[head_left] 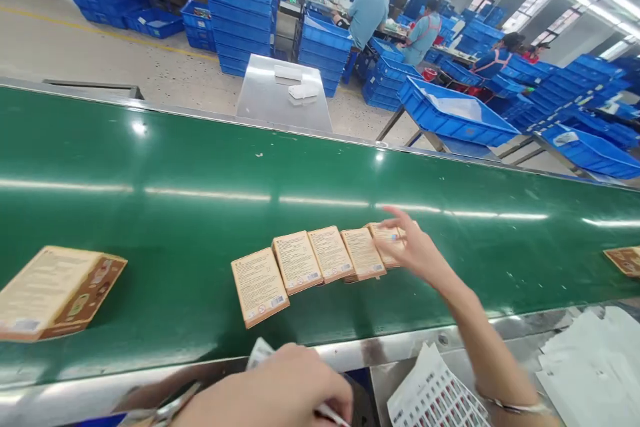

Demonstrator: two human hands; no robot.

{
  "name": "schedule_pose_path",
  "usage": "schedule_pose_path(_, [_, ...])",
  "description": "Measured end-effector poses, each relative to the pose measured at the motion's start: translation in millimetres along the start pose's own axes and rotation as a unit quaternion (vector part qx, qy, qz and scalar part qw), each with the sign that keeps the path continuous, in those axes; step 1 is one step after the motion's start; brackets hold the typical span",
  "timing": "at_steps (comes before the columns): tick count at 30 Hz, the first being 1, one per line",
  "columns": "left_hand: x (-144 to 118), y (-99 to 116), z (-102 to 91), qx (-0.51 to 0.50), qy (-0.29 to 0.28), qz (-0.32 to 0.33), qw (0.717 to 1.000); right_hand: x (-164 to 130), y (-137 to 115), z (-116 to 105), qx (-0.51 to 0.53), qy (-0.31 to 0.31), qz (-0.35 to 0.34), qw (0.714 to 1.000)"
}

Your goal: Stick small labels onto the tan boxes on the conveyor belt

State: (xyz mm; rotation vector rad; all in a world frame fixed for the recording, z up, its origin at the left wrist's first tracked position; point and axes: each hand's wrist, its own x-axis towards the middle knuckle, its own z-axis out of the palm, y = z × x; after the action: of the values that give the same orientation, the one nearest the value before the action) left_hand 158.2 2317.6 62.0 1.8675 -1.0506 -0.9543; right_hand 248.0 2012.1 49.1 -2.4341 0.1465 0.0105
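Reaching out over the green conveyor belt [200, 213], the right hand [417, 250] has its fingers spread apart and rests its fingertips on the far right end of a row of small tan boxes [320, 267]. The boxes lie flat, overlapping one another like fallen cards, near the near edge of the belt. The left hand [280, 390] is low at the near edge, closed around a thin white sheet [260, 351] and what looks like a pen; I cannot tell exactly what it is. A bigger brown carton [57, 290] lies well apart to the left on the belt, and another box [625, 259] sits at the right edge. White printed sheets [435, 393] lie on the table near the right arm. Far behind, people stand among stacked blue crates [240, 7].
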Motion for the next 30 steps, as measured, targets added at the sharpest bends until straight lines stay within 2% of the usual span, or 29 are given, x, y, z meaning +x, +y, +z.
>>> schedule_pose_path(1, [-13.8,-8.4,2.1,-0.035,0.012,-0.042,0.998,-0.1,-0.7,-0.5,-0.085,-0.068,-0.086,0.99])
schedule_pose_path(3, [-33.4,-28.0,7.9,-0.083,0.055,-0.103,0.99,2.5,2.8,1.9,-0.252,-0.166,-0.215,0.929])
schedule_pose_path(5, [-43.3,-46.6,13.7,-0.101,0.14,-0.127,0.977,10.0,10.0,6.1,-0.345,-0.193,-0.253,0.883])
schedule_pose_path(7, [-48.6,-59.9,15.6,-0.105,0.218,-0.13,0.962,19.8,15.1,9.4,-0.366,-0.206,-0.26,0.87])
schedule_pose_path(9, [-55.8,-65.7,11.4,-0.103,0.256,-0.126,0.953,26.8,14.7,12.6,-0.338,-0.224,-0.254,0.878])
schedule_pose_path(13, [-90.3,-56.0,-9.9,-0.101,0.245,-0.152,0.952,19.3,-2.9,35.0,-0.24,-0.262,-0.231,0.906])
schedule_pose_path(17, [-129.5,-29.6,-28.5,-0.131,0.24,-0.185,0.944,-10.7,-41.0,83.5,-0.156,-0.271,-0.24,0.919])
schedule_pose_path(20, [-139.0,-15.4,-34.6,-0.112,0.234,-0.188,0.947,-42.4,-82.0,106.6,-0.122,-0.259,-0.222,0.932])
schedule_pose_path(24, [-131.8,-16.4,-37.3,-0.029,0.249,-0.19,0.949,-90.3,-139.3,99.5,-0.04,-0.192,-0.231,0.953])
schedule_pose_path(26, [-128.2,-19.3,-39.4,-0.023,0.239,-0.178,0.954,-111.7,-161.0,93.9,0.032,-0.205,-0.252,0.945])
schedule_pose_path(28, [-126.5,-20.2,-42.9,-0.039,0.215,-0.156,0.963,-127.7,-173.6,94.2,0.078,-0.214,-0.262,0.938])
schedule_pose_path(30, [-125.7,-19.2,-46.7,-0.054,0.187,-0.132,0.972,-137.5,-176.2,98.1,0.097,-0.191,-0.255,0.943])
